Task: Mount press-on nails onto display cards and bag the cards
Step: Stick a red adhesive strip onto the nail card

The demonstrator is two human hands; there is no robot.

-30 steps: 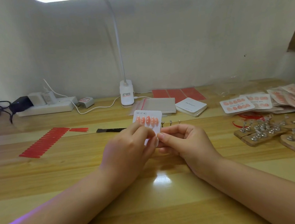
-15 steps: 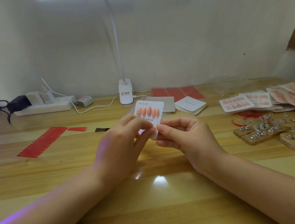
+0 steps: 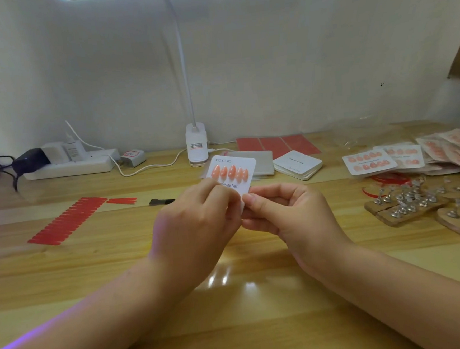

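Held above the wooden table (image 3: 120, 265) at centre: white square display card (image 3: 246, 173) with five orange nails, pinched by left hand (image 3: 197, 229) and right hand (image 3: 290, 216); lower row apparently hidden. Finished cards (image 3: 369, 161) at two o'clock.

power strip (image 3: 68, 167) far left | lamp base (image 3: 197, 145) centre | finished cards (image 3: 384, 159) right

Nail-craft workbench: desk lamp (image 3: 196, 144), nail stands (image 3: 403, 204)

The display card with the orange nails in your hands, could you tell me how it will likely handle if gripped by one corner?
The display card probably stays stiff: it stands flat above both hands. It looks thin, so likely light. Its raised nails might pop off if rubbed.
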